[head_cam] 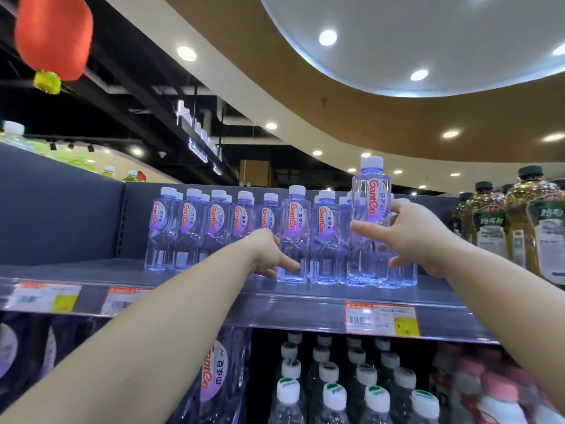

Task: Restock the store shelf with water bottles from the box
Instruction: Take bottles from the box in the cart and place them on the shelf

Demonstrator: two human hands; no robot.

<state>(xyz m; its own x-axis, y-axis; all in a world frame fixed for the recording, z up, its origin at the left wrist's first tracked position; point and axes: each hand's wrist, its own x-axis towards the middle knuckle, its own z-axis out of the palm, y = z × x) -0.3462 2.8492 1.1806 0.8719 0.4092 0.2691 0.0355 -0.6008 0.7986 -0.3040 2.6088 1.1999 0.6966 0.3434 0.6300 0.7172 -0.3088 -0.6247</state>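
Several clear water bottles with white caps and red-lettered labels stand in a row (214, 231) on the grey top shelf (214, 289). My right hand (419, 240) grips one water bottle (368, 215) around its middle and holds it upright, higher than its neighbours at the row's right end. My left hand (269, 255) reaches to the base of another bottle (293, 237) in the middle of the row, thumb touching its lower part; the fingers are hidden behind the hand. No box is in view.
Yellow-green drink bottles (526, 224) stand right of the water row. Bare shelf lies left of the row. Price tags (382, 319) line the shelf edge. White-capped bottles (336, 387) fill the lower shelf. A red lantern (53, 35) hangs at top left.
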